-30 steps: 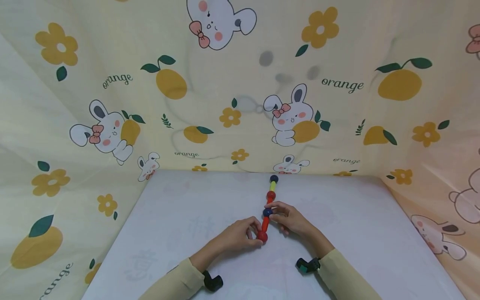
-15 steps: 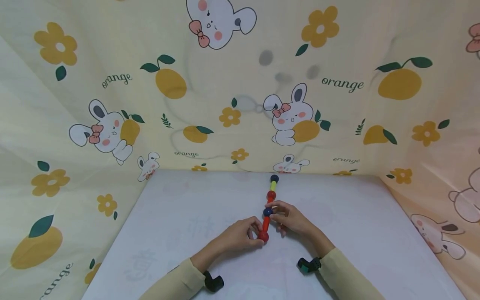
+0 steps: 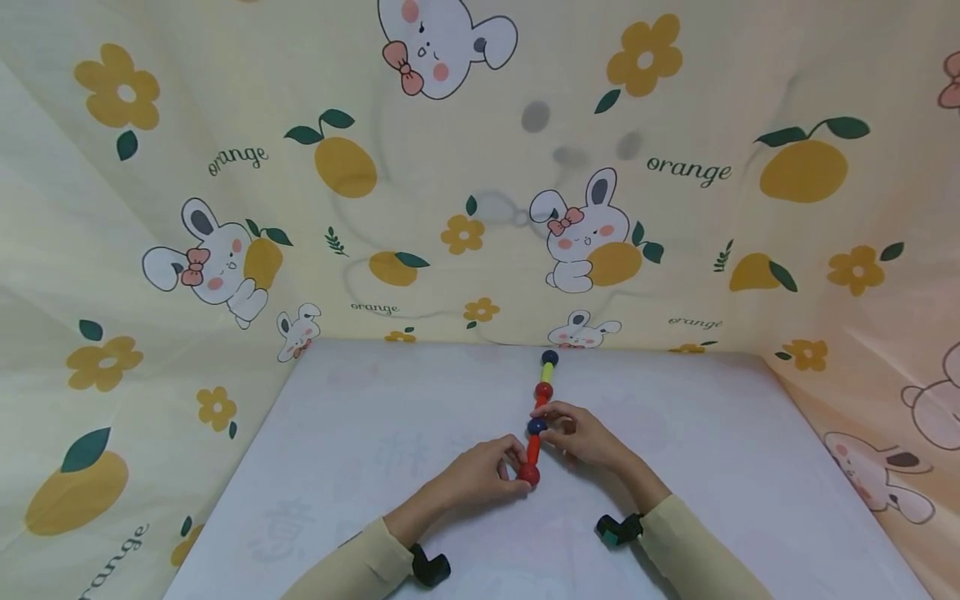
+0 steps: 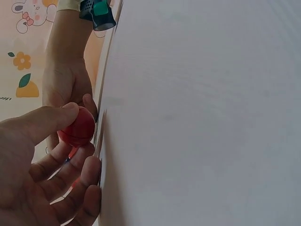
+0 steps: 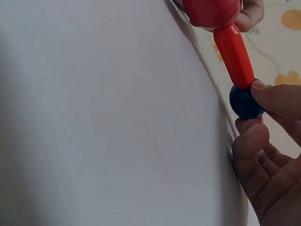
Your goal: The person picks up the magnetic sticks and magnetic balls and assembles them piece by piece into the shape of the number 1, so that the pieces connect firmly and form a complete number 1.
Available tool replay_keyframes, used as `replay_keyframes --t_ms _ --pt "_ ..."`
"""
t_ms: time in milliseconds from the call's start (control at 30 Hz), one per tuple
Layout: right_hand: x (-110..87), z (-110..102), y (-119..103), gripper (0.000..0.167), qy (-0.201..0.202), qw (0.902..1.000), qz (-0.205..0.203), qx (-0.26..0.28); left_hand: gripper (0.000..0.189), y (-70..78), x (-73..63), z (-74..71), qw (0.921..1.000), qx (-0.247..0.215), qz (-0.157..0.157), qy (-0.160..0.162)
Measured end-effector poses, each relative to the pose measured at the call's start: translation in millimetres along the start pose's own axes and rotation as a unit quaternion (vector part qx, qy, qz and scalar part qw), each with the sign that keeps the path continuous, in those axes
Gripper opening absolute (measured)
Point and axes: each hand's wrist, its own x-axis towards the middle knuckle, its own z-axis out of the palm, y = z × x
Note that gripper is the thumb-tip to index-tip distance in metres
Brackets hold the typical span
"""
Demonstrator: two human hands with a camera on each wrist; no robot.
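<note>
A line of balls and rods lies across the white table. My left hand [image 3: 478, 473] pinches the near red ball [image 3: 529, 475] between thumb and fingers; the left wrist view shows the same red ball [image 4: 79, 127] under the thumb. From that ball a red rod [image 3: 533, 451] runs to a blue ball [image 3: 537, 426]. My right hand [image 3: 583, 435] pinches this blue ball [image 5: 245, 101] from the right side. Farther off come another red rod, partly hidden by fingers, a red ball [image 3: 543, 390], a yellow rod [image 3: 547, 372] and a dark blue ball [image 3: 550, 357].
The white table [image 3: 360, 400] ends at a patterned cloth backdrop [image 3: 420, 225] with rabbits and oranges, which also stands at both sides. The far dark blue ball lies close to the back edge. A dark wrist device [image 3: 431, 567] sits at each sleeve.
The near red ball has shifted very slightly to the right with my left hand. Both hands keep their hold, and the rest of the line looks the same.
</note>
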Motion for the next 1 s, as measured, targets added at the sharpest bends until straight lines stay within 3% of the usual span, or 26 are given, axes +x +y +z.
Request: replay_keyframes --t_ms 333,633,1000 --pt "1.5 0 2 0.038 0.009 0.9991 -0.022 -0.036 0.034 5.4 -0.4 1.9 0.9999 0.012 -0.012 0.000" --pt "-0.5 1 0 0.036 0.023 0.9989 -0.002 -0.042 0.033 5.9 0.4 4.4 0.9995 0.025 -0.017 0.002" --pt "0.3 2 -2 0.032 0.015 0.9982 -0.019 -0.055 0.032 15.1 -5.4 5.0 0.9997 0.008 -0.024 0.000"
